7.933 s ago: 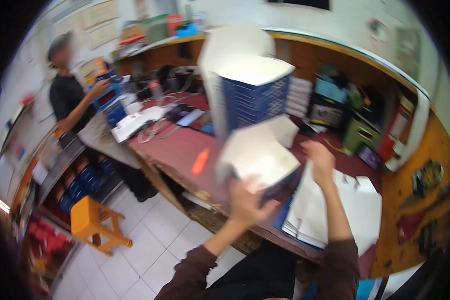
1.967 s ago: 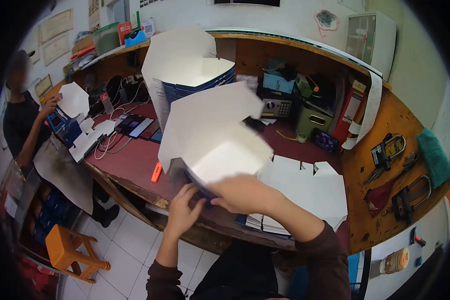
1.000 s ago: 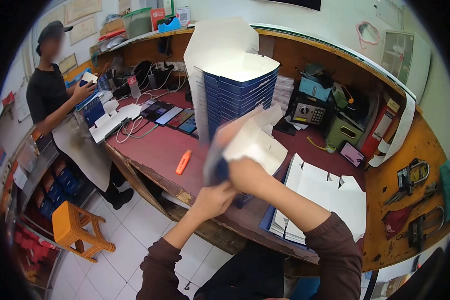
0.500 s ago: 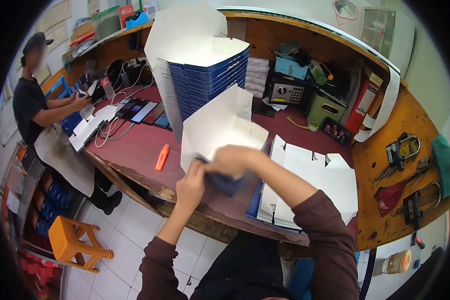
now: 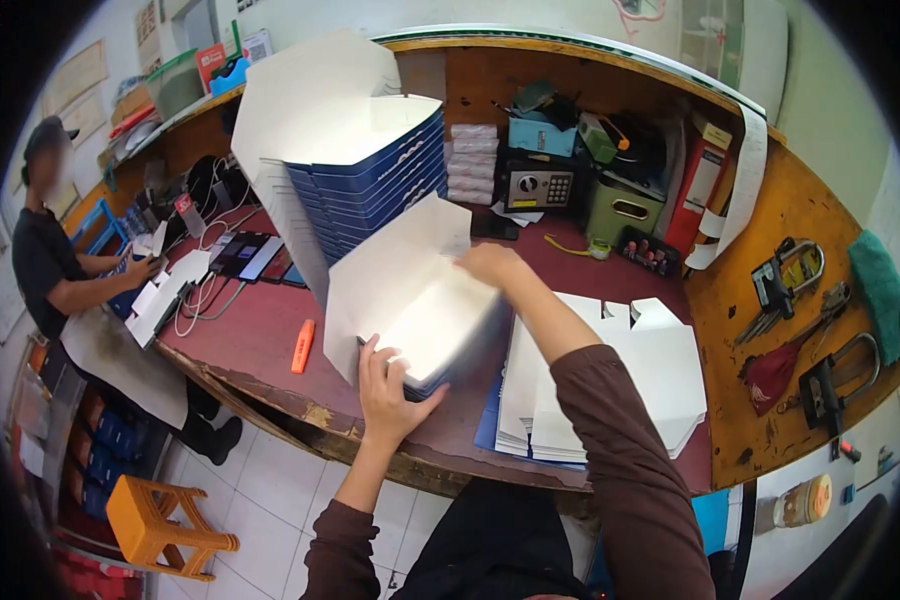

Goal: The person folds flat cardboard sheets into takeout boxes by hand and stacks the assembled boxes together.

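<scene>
A partly folded box (image 5: 425, 315), white inside and blue outside, stands open on the dark red tabletop in front of me. My left hand (image 5: 392, 388) grips its near left corner, fingers over the rim and thumb outside. At its far right edge is my right hand (image 5: 488, 268), fingers closed on the wall. Behind the box rises a tall stack of nested blue boxes (image 5: 370, 185) with white lids up. Flat white sheets with blue undersides (image 5: 610, 380) lie in a pile to the right.
An orange marker (image 5: 303, 347) lies left of the box. Phones (image 5: 260, 258) and cables are further left, near a co-worker (image 5: 50, 260) holding something small. A safe (image 5: 538, 187), green container (image 5: 625, 212), tape measure (image 5: 598, 249) and padlocks (image 5: 790, 280) are at the back and right. An orange stool (image 5: 160, 520) stands below.
My right hand has moved from the near left corner to the far right edge of the box. My left hand has spread along the near corner. The camera view has shifted.
</scene>
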`<state>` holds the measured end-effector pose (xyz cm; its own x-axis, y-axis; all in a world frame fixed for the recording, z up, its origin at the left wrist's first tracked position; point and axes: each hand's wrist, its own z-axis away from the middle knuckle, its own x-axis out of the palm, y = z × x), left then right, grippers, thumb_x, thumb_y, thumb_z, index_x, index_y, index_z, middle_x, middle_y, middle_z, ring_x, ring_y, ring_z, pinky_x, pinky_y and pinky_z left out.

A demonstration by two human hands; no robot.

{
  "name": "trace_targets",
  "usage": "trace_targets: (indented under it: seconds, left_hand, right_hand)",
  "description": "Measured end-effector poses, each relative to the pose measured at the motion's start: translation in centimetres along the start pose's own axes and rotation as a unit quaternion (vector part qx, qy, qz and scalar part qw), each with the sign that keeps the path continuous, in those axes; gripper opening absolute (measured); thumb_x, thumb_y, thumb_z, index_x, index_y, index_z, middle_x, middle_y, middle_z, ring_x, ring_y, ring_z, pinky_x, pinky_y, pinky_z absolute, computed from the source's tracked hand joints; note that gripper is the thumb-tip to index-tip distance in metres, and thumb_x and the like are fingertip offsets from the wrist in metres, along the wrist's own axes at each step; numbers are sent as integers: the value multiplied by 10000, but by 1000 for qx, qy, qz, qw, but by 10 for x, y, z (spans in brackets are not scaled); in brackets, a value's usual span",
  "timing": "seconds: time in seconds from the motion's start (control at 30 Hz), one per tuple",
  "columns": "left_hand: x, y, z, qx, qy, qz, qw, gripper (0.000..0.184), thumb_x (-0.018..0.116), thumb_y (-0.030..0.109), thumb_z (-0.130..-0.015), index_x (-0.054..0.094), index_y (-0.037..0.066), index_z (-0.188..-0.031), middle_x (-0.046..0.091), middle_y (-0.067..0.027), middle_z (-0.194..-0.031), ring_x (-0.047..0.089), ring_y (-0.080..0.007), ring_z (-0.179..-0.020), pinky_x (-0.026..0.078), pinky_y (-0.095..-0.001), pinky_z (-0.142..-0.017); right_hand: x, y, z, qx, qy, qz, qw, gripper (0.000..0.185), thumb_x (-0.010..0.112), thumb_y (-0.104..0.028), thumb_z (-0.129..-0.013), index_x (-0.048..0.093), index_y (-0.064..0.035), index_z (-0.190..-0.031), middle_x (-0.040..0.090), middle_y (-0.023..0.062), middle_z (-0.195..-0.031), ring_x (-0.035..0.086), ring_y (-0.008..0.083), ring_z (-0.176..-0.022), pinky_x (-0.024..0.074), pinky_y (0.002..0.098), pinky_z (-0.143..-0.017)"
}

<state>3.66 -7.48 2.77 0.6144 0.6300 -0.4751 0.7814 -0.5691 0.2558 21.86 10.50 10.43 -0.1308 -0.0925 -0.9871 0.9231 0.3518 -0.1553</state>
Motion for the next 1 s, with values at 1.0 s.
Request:
trace_targets:
  seconds: [1.0]
  left_hand:
    - [82,160,-17,207,-513,136,822,453,672,259,-673,570,102,-1085,550,-102,-1079,552,-291,-957,484,-405,-765]
  right_hand:
    - [62,2,341,33,155,-521,839,182,528,-65,-865,631,10,-995,649,99,-826,616,133,-717,496,239,-644]
